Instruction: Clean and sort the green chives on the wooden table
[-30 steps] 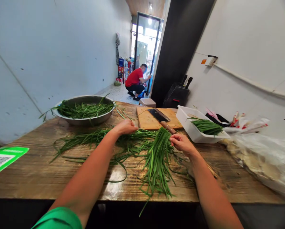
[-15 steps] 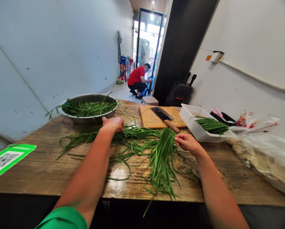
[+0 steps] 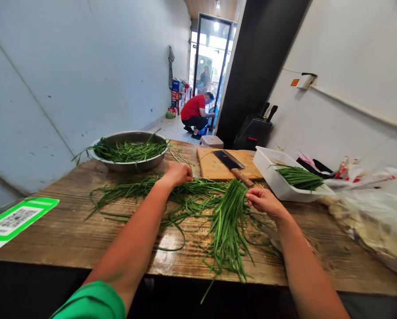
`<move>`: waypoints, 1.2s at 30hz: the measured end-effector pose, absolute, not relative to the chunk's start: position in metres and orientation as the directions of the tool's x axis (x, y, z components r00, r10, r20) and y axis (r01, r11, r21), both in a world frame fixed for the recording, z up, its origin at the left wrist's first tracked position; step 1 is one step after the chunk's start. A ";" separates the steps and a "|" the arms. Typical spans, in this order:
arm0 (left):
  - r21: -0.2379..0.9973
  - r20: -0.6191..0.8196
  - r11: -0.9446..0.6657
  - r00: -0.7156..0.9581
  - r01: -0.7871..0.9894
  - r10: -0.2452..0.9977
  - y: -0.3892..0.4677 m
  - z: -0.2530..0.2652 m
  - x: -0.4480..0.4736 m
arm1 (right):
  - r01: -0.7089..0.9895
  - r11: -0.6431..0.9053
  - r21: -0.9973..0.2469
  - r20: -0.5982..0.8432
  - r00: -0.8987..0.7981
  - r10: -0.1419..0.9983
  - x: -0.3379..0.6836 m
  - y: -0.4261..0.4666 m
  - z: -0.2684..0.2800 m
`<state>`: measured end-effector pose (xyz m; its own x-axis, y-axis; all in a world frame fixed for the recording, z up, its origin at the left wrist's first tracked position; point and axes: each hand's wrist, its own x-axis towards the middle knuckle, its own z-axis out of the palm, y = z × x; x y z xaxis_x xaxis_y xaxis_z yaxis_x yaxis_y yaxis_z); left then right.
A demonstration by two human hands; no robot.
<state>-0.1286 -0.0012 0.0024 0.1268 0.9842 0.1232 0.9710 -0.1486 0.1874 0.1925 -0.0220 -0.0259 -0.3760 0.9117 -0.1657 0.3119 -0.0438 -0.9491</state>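
A loose pile of garlic chives point(image 3: 145, 187) lies across the wooden table. Over the pile's far side is my left hand point(image 3: 178, 173), its fingers curled closed; what they hold is hidden behind the hand. Nearer me, a neater bundle of garlic chives point(image 3: 229, 221) fans out, its leaf tips hanging past the table edge. My right hand point(image 3: 263, 201) has thumb and fingers pinched together at the bundle's far end, touching the stalks there. Just beyond that end, a cleaver point(image 3: 230, 160) rests on a wooden cutting board point(image 3: 208, 166), its handle pointing towards my right hand.
A metal basin point(image 3: 128, 166) of chives stands back left. On the right are a white plastic tub point(image 3: 278, 184) holding trimmed chives and a clear plastic bag point(image 3: 371, 217). A green QR-code card point(image 3: 48, 206) lies left. A person in red point(image 3: 193, 108) crouches by the door.
My left hand has moved right along the pile, away from the basin. My right hand stays at the bundle's end. The whole view has shifted slightly.
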 end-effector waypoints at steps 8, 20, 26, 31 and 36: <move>0.326 0.077 -0.184 0.168 0.927 0.983 0.004 -0.010 -0.133 | 0.332 0.019 -0.943 -0.115 -0.380 0.918 0.192 -0.019 -0.029; 0.854 0.215 -0.153 -0.070 0.498 0.974 0.009 -0.032 -0.056 | 0.342 0.082 -0.936 -0.043 -0.343 0.938 0.180 -0.022 -0.024; 0.911 0.197 -0.134 -0.126 0.390 0.972 0.010 -0.040 -0.040 | 0.348 0.099 -0.932 -0.022 -0.327 0.945 0.176 -0.024 -0.023; 0.909 0.239 -0.167 -0.147 0.382 0.960 0.006 -0.037 -0.033 | 0.340 0.087 -0.936 -0.032 -0.328 0.944 0.175 -0.024 -0.025; 0.918 0.247 -0.175 -0.168 0.356 0.954 0.003 -0.035 -0.031 | 0.353 0.121 -0.928 -0.005 -0.336 0.942 0.175 -0.025 -0.025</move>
